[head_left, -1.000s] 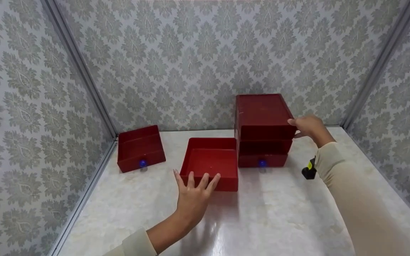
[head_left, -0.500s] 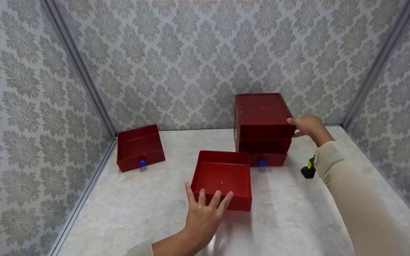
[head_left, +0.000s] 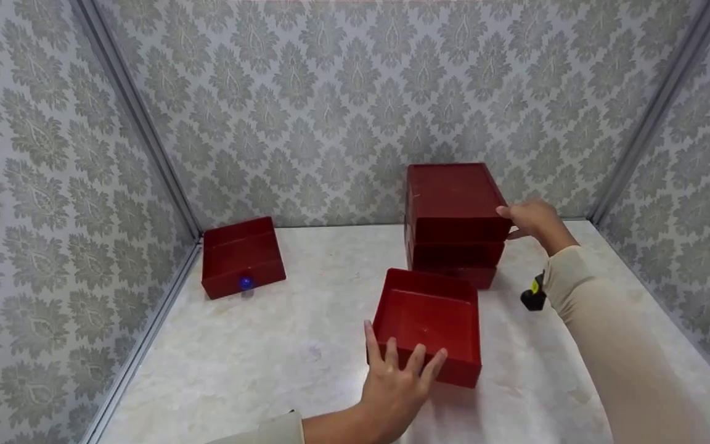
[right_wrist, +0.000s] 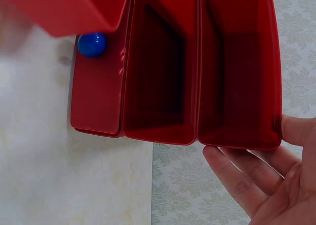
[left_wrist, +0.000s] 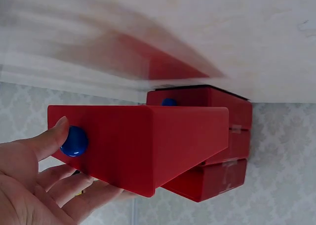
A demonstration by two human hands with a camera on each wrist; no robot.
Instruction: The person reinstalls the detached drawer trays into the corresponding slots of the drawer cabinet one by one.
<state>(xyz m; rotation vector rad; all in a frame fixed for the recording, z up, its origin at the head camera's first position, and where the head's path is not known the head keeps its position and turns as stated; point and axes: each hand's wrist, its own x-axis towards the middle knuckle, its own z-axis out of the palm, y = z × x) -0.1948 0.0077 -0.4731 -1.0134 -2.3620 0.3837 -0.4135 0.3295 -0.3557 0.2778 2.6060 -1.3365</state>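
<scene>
In the head view my left hand (head_left: 395,391) grips a red drawer (head_left: 426,324) by its front wall, fingers over the rim. The left wrist view shows the thumb against the front beside a blue knob (left_wrist: 75,141). The drawer is held up in front of a dark red drawer cabinet (head_left: 453,191). My right hand (head_left: 537,222) holds the cabinet's upper right front corner, thumb on top and fingers beneath the top slot's edge. In the right wrist view two slots stand without drawers, and the bottom drawer (right_wrist: 96,92) sits in place with its own blue knob (right_wrist: 92,44).
Another red drawer (head_left: 244,253) with a blue knob rests on the marbled tabletop (head_left: 256,351) at the back left. Patterned walls (head_left: 342,111) enclose the back and sides. A small black item (head_left: 534,299) with a yellow spot is at my right wrist.
My left hand has carried the drawer to the right and nearer to me, turning it slightly, so it now overlaps the cabinet's bottom front. The right hand keeps its hold on the cabinet.
</scene>
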